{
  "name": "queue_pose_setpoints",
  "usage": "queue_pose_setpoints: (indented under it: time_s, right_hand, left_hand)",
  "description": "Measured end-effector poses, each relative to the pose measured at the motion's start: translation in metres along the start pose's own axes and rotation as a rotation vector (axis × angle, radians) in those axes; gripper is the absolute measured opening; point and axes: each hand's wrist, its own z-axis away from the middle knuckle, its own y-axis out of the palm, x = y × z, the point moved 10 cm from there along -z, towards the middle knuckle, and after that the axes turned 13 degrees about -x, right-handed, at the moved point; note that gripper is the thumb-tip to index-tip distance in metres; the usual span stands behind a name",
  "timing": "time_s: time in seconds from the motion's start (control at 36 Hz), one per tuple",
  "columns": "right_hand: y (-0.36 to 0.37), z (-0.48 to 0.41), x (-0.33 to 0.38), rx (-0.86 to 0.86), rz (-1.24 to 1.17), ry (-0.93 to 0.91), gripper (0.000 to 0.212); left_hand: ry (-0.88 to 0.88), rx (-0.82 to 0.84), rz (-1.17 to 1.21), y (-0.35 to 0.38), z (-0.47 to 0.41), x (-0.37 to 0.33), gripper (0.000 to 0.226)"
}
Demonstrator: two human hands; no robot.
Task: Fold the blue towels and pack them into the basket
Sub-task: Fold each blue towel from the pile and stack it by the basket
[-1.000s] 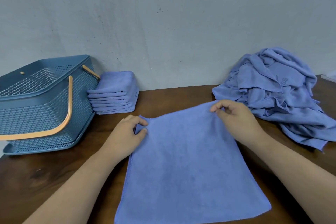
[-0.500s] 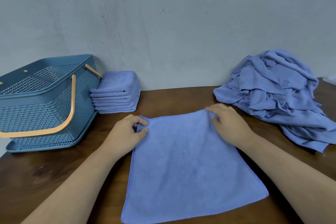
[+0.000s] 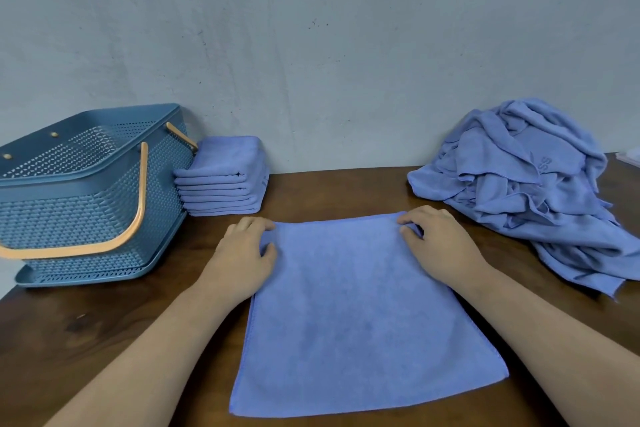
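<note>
Towel (image 3: 360,315) far corners hidden under left hand (image 3: 242,253), right hand (image 3: 440,246).

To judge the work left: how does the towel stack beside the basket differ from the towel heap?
The stack of folded blue cloth towels lies in even layers; the heap of blue cloth towels is crumpled and unfolded. The stack is compact beside the blue plastic basket; the heap sprawls wider. Both are the same blue cloth on the brown wooden table.

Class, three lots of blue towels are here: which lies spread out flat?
The single towel in the middle, far corners pinched by the left hand and right hand. The stack beside the basket is folded; the heap at right is crumpled.
</note>
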Motion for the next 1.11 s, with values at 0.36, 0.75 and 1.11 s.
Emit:
queue_pose_setpoints:
  time_s: [0.36, 0.75, 1.11]
  right_hand:
    - [0.005, -0.006, -0.002, 0.062, -0.009, 0.061, 0.036]
    - [0.008, -0.003, -0.006, 0.048, 0.191, 0.042, 0.041]
    - [0.005, 0.000, -0.001, -0.005, 0.217, 0.002, 0.032]
  left_hand:
    - [0.147, 0.361, -0.237, 0.038, 0.033, -0.038, 0.084]
    - [0.049, 0.325, -0.309, 0.033, 0.028, -0.031, 0.081]
    - [0.506, 0.377, -0.131, 0.085, 0.025, -0.137, 0.063]
